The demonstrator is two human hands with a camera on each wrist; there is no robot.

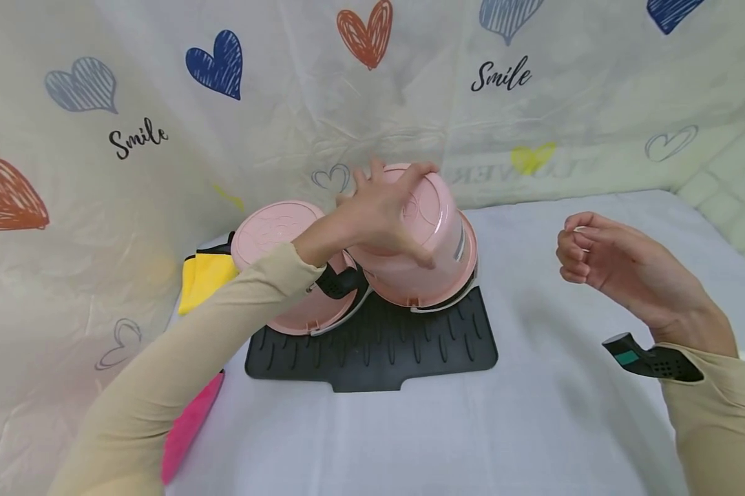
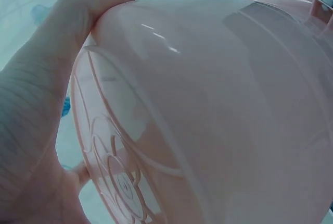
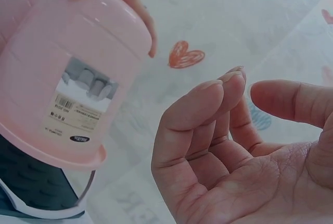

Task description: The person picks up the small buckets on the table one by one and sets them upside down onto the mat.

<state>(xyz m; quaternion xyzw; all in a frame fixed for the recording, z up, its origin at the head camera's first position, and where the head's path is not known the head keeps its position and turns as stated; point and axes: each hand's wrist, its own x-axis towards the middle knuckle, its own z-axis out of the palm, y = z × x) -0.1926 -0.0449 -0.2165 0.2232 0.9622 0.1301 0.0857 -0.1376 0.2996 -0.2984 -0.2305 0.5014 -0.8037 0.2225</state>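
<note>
Two pink plastic buckets stand upside down and tilted, side by side on a dark ribbed mat (image 1: pixel 372 358). My left hand (image 1: pixel 377 217) spreads over the base of the right-hand pink bucket (image 1: pixel 441 224), gripping its bottom edge between thumb and fingers. In the left wrist view, a raised flower pattern shows on that base. A paper label (image 3: pixel 80 101) and the handle at the rim show in the right wrist view. The other pink bucket (image 1: pixel 273 231) is partly hidden behind my left forearm. Off to the right, my right hand (image 1: pixel 633 269) hangs in the air, fingers loosely curled, holding nothing.
A yellow cloth (image 1: pixel 206 279) lies left of the buckets, and a bright pink cloth (image 1: pixel 191 427) sits nearer, partly under my left sleeve. Behind the white-covered table (image 1: pixel 447 434) hangs a sheet (image 1: pixel 273 117) printed with hearts. Each wrist wears a small black camera.
</note>
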